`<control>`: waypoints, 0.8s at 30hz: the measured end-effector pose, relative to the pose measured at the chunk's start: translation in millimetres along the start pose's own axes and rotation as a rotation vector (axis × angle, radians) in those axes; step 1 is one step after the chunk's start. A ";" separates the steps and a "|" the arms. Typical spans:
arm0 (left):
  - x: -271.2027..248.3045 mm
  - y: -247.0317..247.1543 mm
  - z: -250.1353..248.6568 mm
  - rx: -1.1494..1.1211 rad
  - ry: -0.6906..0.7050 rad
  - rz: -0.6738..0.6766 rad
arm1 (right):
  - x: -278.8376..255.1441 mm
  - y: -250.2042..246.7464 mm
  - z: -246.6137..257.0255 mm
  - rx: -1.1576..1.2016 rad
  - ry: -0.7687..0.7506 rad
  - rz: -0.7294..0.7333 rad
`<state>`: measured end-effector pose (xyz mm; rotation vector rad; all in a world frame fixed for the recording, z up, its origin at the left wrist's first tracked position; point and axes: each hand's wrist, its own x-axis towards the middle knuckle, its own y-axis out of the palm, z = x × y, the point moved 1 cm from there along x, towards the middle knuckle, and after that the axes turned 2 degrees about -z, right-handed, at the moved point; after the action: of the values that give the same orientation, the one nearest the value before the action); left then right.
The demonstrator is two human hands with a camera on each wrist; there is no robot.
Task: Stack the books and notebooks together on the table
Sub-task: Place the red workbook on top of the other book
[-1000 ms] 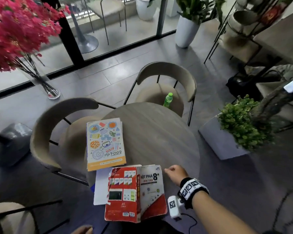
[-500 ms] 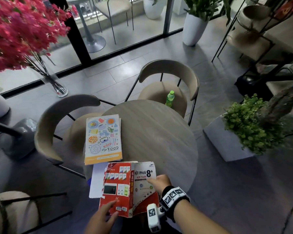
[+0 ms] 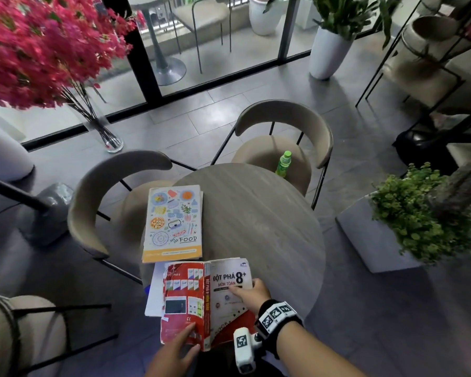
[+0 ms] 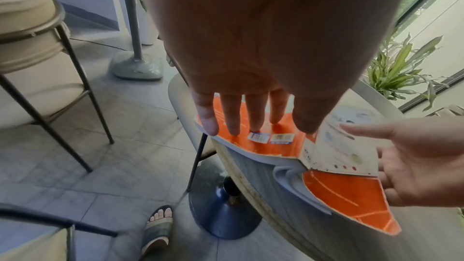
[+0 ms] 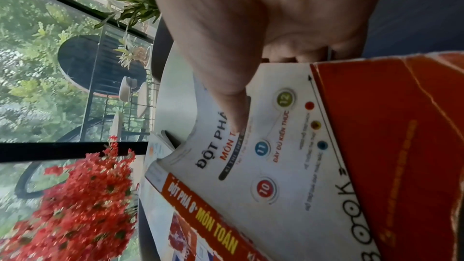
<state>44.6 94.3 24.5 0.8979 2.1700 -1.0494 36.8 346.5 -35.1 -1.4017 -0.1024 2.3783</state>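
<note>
A red-and-white maths book [image 3: 204, 297] lies spread open, covers up, at the near edge of the round table [image 3: 269, 227], overhanging it. My right hand [image 3: 249, 292] pinches its white front cover at the right edge, thumb [image 5: 233, 106] on top and fingers underneath. My left hand [image 3: 178, 346] lays straight fingers [image 4: 233, 118] on the red back cover [image 4: 276, 132] near its lower edge. A white notebook [image 3: 154, 292] pokes out from under the book's left side. Just beyond lies a notebook with a "FOOD" cover [image 3: 172, 224].
Two beige chairs [image 3: 283, 126] [image 3: 98, 197] stand at the table's far side; a green bottle [image 3: 283, 164] rests on the right one's seat. A planter with a green bush [image 3: 408, 213] sits to the right, pink flowers in a vase [image 3: 38, 50] at far left.
My right hand moved left from the bare table onto the book's white cover and took hold of its edge. My left hand rose from the bottom edge onto the red cover.
</note>
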 end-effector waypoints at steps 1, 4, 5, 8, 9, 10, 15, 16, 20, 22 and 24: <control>3.3 0.5 -1.6 0.001 0.003 0.000 | 0.4 0.1 1.7 -0.009 -0.017 0.021; 8.3 -0.7 -9.9 0.042 -0.011 -0.017 | -0.9 0.0 5.0 -0.105 -0.059 0.055; 9.4 -1.5 -11.3 0.038 -0.005 -0.027 | 0.9 0.1 4.6 -0.149 -0.075 0.038; 7.2 -5.2 -13.5 0.053 -0.015 -0.040 | -1.9 -2.3 6.1 -0.284 -0.128 -0.029; 6.0 -6.4 -12.8 0.064 -0.020 -0.045 | -2.2 -2.5 5.8 -0.316 -0.157 -0.050; 4.1 -8.0 -13.3 0.074 -0.024 -0.040 | -4.3 -3.0 6.1 -0.336 -0.181 -0.066; -3.0 -6.8 -7.1 0.066 -0.029 -0.007 | -5.2 -5.2 5.6 -0.115 -0.177 0.012; -3.1 -5.8 -6.1 0.053 -0.027 -0.006 | -5.1 -6.8 6.4 -0.051 -0.133 0.078; 1.0 -4.3 -16.3 -0.017 -0.044 0.007 | 3.2 -8.8 8.3 -0.007 -0.054 0.268; 4.6 -4.7 -23.8 -0.042 -0.055 0.007 | 5.5 -5.7 10.3 -0.001 -0.065 0.300; 6.9 -7.7 -27.9 -0.035 -0.072 -0.037 | 4.2 -3.2 13.8 0.034 -0.070 0.324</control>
<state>29.1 115.9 37.9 0.7948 2.1461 -1.0428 24.1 352.7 -30.9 -1.4089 0.1585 2.6754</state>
